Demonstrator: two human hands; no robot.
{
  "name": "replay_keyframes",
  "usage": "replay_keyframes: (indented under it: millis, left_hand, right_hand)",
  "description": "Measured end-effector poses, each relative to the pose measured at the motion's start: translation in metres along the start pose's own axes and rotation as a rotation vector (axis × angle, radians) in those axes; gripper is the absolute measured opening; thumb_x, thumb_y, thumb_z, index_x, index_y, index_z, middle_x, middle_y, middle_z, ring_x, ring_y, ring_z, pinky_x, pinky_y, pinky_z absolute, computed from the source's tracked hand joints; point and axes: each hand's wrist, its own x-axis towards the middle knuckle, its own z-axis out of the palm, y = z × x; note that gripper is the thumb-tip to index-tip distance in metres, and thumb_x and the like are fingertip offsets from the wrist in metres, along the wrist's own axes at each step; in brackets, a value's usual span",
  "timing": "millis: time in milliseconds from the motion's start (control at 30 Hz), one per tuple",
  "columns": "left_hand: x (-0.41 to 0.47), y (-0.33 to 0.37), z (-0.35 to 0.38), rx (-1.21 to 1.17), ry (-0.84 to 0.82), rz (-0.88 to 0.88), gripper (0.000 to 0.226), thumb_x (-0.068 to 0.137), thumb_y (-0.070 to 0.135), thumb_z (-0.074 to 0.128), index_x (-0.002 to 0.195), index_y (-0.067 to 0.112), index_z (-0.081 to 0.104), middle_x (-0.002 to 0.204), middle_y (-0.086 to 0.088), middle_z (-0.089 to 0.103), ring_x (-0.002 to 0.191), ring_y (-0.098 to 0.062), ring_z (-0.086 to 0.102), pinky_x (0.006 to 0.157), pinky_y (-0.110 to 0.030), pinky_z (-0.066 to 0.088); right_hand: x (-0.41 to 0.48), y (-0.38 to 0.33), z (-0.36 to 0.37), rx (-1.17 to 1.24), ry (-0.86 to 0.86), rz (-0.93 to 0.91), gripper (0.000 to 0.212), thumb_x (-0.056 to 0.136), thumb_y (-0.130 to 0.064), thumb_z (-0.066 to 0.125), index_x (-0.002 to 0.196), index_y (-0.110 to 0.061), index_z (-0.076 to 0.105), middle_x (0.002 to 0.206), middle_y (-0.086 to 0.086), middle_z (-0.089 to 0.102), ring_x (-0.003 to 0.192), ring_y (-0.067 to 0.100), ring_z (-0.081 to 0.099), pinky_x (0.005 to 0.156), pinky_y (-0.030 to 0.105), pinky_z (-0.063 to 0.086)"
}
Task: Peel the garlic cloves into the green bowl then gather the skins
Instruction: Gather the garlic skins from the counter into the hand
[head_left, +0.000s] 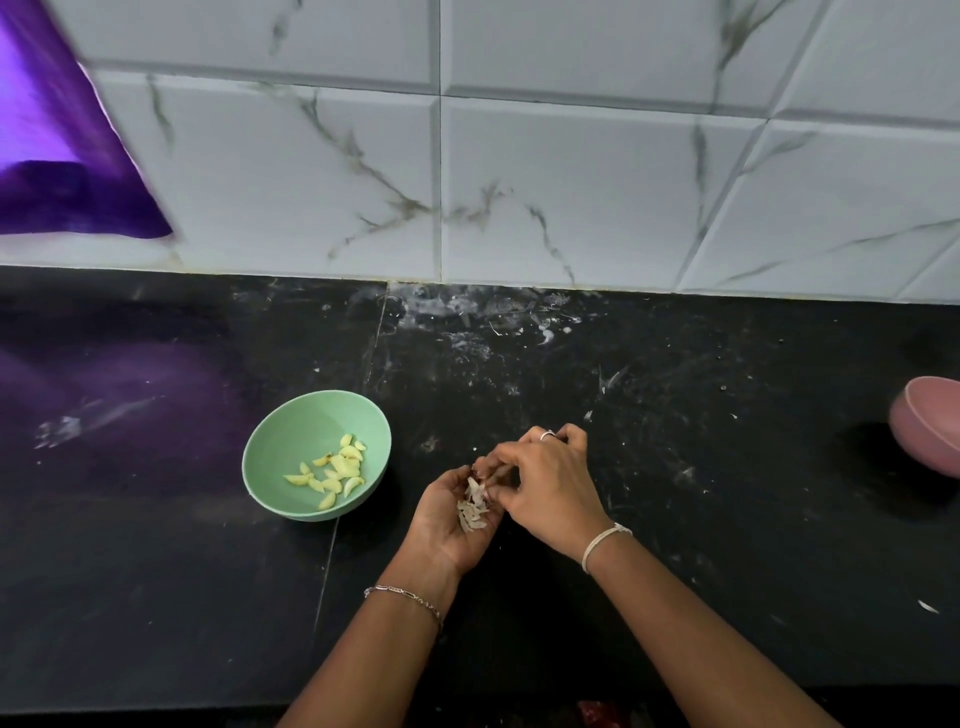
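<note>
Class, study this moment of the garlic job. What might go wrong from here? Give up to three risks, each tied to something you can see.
1. The skins lie loose in the cupped left hand; while the right hand picks at them, some may spill onto the counter.
2. The green bowl of peeled cloves sits close by, so skins may drift in.
3. A stray skin far right may get missed.

Dark tabletop (675, 467) is showing matt, scuffed stone; wall tiles (571, 182) are looking glossy, marble-veined; green bowl (291, 431) is looking smooth, matt; garlic skins (472, 506) papery.
</note>
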Motion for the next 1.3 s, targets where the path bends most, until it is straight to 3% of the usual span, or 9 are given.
replay_keyframes:
  millis: [133, 333, 533, 700, 833, 967, 1067, 1167, 1300]
  left_hand:
    - [-0.004, -0.003, 0.003, 0.014, -0.008, -0.021, 0.039, 0.099, 0.014, 0.032, 0.088, -0.008, 0.063, 0.085, -0.021, 0.068, 0.075, -0.029, 0.070, 0.065, -0.039, 0.059]
    - [0.002, 0.000, -0.004, -0.002, 0.018, -0.006, 0.030, 0.098, 0.013, 0.036, 0.106, -0.006, 0.058, 0.096, -0.016, 0.062, 0.084, -0.021, 0.061, 0.071, -0.033, 0.058]
    - [-0.002, 0.000, -0.003, 0.034, 0.012, 0.001, 0.034, 0.098, 0.012, 0.034, 0.096, -0.007, 0.062, 0.090, -0.019, 0.066, 0.078, -0.024, 0.066, 0.063, -0.031, 0.060]
    - [-0.003, 0.001, -0.003, -0.009, 0.031, -0.004, 0.033, 0.097, 0.012, 0.034, 0.096, -0.006, 0.061, 0.092, -0.018, 0.065, 0.087, -0.023, 0.062, 0.090, -0.029, 0.050]
    - [-0.007, 0.004, -0.003, -0.043, 0.086, 0.035, 0.029, 0.098, 0.011, 0.037, 0.090, -0.004, 0.061, 0.084, -0.015, 0.065, 0.079, -0.021, 0.063, 0.065, -0.033, 0.059]
    - [-0.015, 0.010, -0.005, -0.035, 0.183, 0.104, 0.027, 0.097, 0.010, 0.040, 0.078, 0.003, 0.057, 0.066, -0.006, 0.060, 0.069, -0.014, 0.058, 0.053, -0.026, 0.057]
    - [-0.019, 0.017, -0.010, -0.020, 0.223, 0.143, 0.028, 0.097, 0.013, 0.040, 0.075, 0.007, 0.055, 0.061, -0.003, 0.056, 0.064, -0.012, 0.053, 0.052, -0.022, 0.053]
    - [-0.024, 0.023, -0.015, -0.020, 0.235, 0.164, 0.027, 0.095, 0.012, 0.039, 0.071, 0.009, 0.051, 0.058, -0.002, 0.051, 0.060, -0.012, 0.048, 0.056, -0.022, 0.046]
    - [-0.028, 0.028, -0.023, -0.004, 0.215, 0.161, 0.027, 0.092, 0.014, 0.036, 0.066, 0.013, 0.043, 0.057, 0.000, 0.041, 0.053, -0.011, 0.037, 0.052, -0.019, 0.032]
  right_hand:
    - [-0.001, -0.004, -0.002, -0.021, -0.007, 0.005, 0.017, 0.077, -0.040, 0.074, 0.091, -0.033, 0.068, 0.082, -0.016, 0.065, 0.096, 0.002, 0.049, 0.088, 0.029, 0.016]
    - [-0.002, -0.005, -0.002, -0.006, -0.049, -0.030, 0.019, 0.095, -0.031, 0.055, 0.106, -0.037, 0.070, 0.103, -0.017, 0.067, 0.107, 0.006, 0.048, 0.085, 0.029, 0.012]
    - [-0.001, -0.005, -0.002, 0.036, -0.042, 0.005, 0.019, 0.086, -0.034, 0.066, 0.104, -0.038, 0.065, 0.087, -0.017, 0.069, 0.102, 0.002, 0.051, 0.090, 0.030, 0.016]
    - [-0.001, -0.007, -0.002, 0.088, -0.021, 0.058, 0.016, 0.079, -0.037, 0.072, 0.093, -0.036, 0.066, 0.084, -0.019, 0.065, 0.094, 0.000, 0.048, 0.095, 0.035, 0.023]
    - [-0.001, 0.000, -0.006, 0.245, -0.052, 0.136, 0.004, 0.087, -0.039, 0.066, 0.088, -0.039, 0.070, 0.096, -0.022, 0.056, 0.100, -0.002, 0.050, 0.096, 0.034, 0.021]
    - [-0.013, 0.013, -0.007, 0.319, 0.014, 0.281, 0.026, 0.073, -0.042, 0.080, 0.067, -0.036, 0.056, 0.086, -0.016, 0.059, 0.086, -0.003, 0.053, 0.091, 0.032, 0.026]
    - [-0.033, 0.022, -0.001, 0.184, -0.037, 0.248, 0.010, 0.085, -0.038, 0.069, 0.091, -0.039, 0.061, 0.103, -0.021, 0.053, 0.105, 0.001, 0.049, 0.103, 0.035, 0.026]
    - [-0.066, 0.025, 0.015, 0.011, -0.234, 0.082, 0.037, 0.096, -0.048, 0.047, 0.134, -0.048, 0.047, 0.145, -0.013, 0.032, 0.139, 0.011, 0.023, 0.111, 0.043, 0.014]
    - [-0.105, 0.023, 0.041, -0.211, -0.375, -0.176, 0.052, 0.096, -0.066, 0.026, 0.146, -0.054, 0.021, 0.163, 0.002, 0.004, 0.148, 0.026, 0.011, 0.110, 0.053, 0.011]
